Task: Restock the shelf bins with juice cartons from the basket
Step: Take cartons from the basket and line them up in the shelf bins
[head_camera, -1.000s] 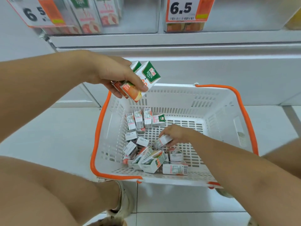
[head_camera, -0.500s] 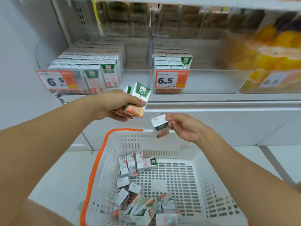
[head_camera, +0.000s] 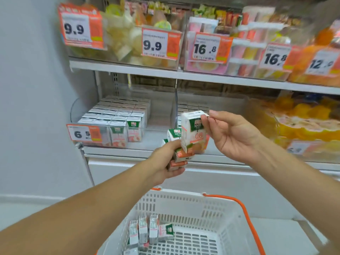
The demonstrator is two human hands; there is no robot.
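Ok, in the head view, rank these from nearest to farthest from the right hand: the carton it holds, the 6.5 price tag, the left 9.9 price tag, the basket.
From the right hand:
1. Carton it holds, pinched at its fingertips.
2. 6.5 price tag, left, on the lower shelf bin.
3. Basket, below on the floor; roughly as near as the tag, too close to call.
4. Left 9.9 price tag, upper left, top shelf.

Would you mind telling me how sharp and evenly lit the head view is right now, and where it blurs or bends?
Head view: bright, even light with no harsh shadows; motion blur smears the upper right bins and the carton in the right hand; the left hand with its cartons is only slightly soft; the 9.9 tag reads clearly; wide-angle distortion bows the shelf edge.
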